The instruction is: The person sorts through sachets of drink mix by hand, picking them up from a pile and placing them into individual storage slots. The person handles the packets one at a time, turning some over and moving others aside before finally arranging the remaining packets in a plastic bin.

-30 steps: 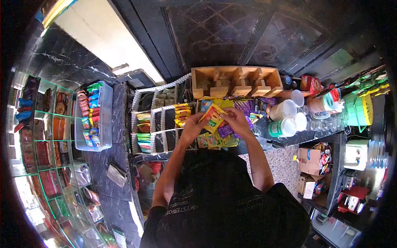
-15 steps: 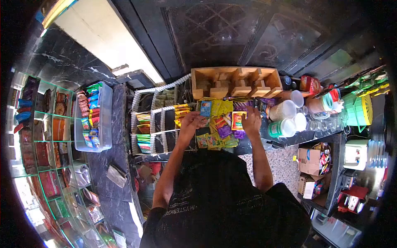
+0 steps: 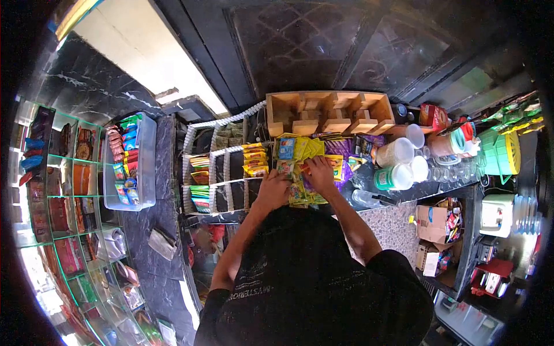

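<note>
Colourful sachets lie in a loose pile on the dark counter, with yellow sachets (image 3: 309,148) at the back and purple sachets (image 3: 345,173) at the right. My left hand (image 3: 274,189) is at the pile's left front, its fingers closed at the lower edge of a green sachet (image 3: 284,167). A blue sachet (image 3: 285,148) lies just behind that one. My right hand (image 3: 321,176) reaches into the middle of the pile. Its fingers are bent and pressed together on a small orange-red sachet (image 3: 306,168), mostly hidden by them.
Left of the pile stands a white-edged rack (image 3: 227,151) with sachets in several compartments. Behind is a wooden divided box (image 3: 329,112). Lidded jars (image 3: 395,154) crowd the right side. A clear plastic bin (image 3: 147,164) of packets sits on the left counter.
My right hand has moved left from the pile's right side into its middle, and its fingers have closed. My left hand has shifted slightly right and toward me.
</note>
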Tool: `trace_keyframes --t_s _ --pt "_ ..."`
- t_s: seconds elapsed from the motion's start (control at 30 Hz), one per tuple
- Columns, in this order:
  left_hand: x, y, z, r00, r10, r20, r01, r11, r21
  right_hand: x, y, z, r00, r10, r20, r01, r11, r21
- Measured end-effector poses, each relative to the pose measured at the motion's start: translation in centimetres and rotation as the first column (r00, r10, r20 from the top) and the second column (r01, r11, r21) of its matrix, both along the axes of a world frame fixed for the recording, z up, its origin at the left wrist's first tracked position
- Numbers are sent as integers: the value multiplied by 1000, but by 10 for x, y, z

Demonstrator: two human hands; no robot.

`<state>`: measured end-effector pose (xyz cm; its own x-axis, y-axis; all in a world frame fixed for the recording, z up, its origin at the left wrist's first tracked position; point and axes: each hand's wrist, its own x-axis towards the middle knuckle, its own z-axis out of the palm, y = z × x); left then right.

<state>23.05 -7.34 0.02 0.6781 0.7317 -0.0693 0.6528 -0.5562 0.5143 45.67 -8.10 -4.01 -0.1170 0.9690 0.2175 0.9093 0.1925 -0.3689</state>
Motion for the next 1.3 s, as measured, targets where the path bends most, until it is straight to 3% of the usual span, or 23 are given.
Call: trace_keyframes --t_s 0.07,0.13,0.17,0.27,0.77,1.0,1.07,1.3 --pt "2 -6 -11 995 13 -96 -7 998 67 6 2 -2 999 -4 39 3 1000 23" --pt "1 -5 -26 995 42 -95 -30 992 123 13 9 3 999 -20 -43 20 1000 13" --pt "0 -5 -30 993 77 -94 -59 982 181 15 16 4 992 -23 -126 39 992 124" --pt "-1 -6 -36 989 81 -120 -50 969 242 23 18 14 959 -141 -246 152 988 26" --pt "1 -10 -43 961 37 -273 25 975 221 36 20 25 866 -339 -368 308 941 -143" --pt "5 -8 -38 960 40 -277 19 978 206 25 0 17 884 -162 -439 168 985 -25" --pt "5 -7 -34 962 39 -271 8 986 169 25 -11 13 954 78 -289 -160 949 -272" --pt "13 -9 -17 981 57 -183 -16 975 221 -1 -41 11 958 -36 -286 16 997 -72"
